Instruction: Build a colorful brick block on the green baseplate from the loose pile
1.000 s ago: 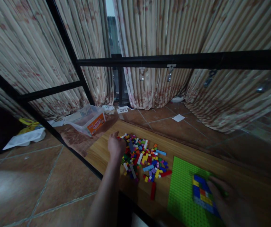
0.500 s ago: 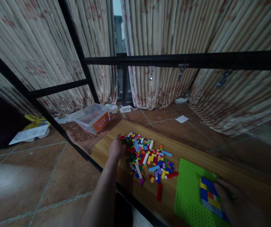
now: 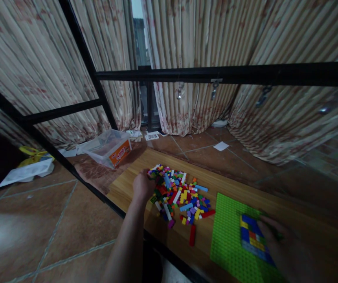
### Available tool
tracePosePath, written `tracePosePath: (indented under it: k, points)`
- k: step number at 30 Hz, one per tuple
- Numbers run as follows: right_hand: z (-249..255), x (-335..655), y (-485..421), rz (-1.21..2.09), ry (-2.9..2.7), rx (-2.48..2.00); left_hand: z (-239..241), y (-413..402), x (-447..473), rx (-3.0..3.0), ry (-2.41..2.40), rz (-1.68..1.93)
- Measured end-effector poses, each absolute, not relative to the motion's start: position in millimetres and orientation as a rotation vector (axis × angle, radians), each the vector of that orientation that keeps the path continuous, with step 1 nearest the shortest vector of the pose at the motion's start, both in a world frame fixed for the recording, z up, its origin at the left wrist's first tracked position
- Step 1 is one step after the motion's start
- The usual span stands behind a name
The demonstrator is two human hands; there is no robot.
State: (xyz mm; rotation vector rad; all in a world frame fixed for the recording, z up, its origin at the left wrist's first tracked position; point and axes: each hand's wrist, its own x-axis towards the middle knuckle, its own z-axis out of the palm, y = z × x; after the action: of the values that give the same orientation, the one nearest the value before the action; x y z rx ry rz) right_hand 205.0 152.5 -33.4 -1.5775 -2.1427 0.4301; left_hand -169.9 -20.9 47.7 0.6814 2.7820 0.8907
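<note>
A heap of small coloured bricks (image 3: 179, 194) lies on a wooden table (image 3: 127, 188). My left hand (image 3: 142, 185) rests at the heap's left edge, fingers curled into the bricks; what they hold is hidden. A green baseplate (image 3: 228, 239) lies to the right, with a flat patch of blue, yellow and red bricks (image 3: 253, 237) built on it. My right hand (image 3: 281, 243) lies on the baseplate beside that patch, fingers flat and dim in the low light. A single red brick (image 3: 191, 235) lies apart near the table's front edge.
A clear plastic box with an orange label (image 3: 111, 148) stands at the table's far left end. A black metal frame (image 3: 216, 74) crosses in front of striped curtains. The tiled floor holds white paper (image 3: 221, 146) and a white bag (image 3: 27, 173).
My left hand has drawn slightly back toward me along the heap's left edge, fingers curling in. The right hand stays on the baseplate. The view swayed sideways and back.
</note>
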Motion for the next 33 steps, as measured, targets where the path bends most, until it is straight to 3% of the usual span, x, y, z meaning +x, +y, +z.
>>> tracePosePath:
  k: [3, 8, 17, 24, 33]
  points:
    - [-25, 201, 148, 0.470, -2.077, -1.611, 55, -23, -165, 0.654, 2.584, 1.226]
    - [3, 183, 123, 0.527, -1.925, -1.382, 61, -6, -119, 0.767, 1.800, 1.653]
    - [37, 153, 76, 0.954, -2.087, -0.946, 40, 36, -12, 0.915, 1.411, 1.422]
    - [39, 179, 89, 0.957, -2.035, -1.001, 37, 49, 13, 0.981, 1.397, 1.312]
    - [18, 230, 132, 0.833, -1.781, -1.418, 29, 72, 26, 1.113, 1.598, 1.289]
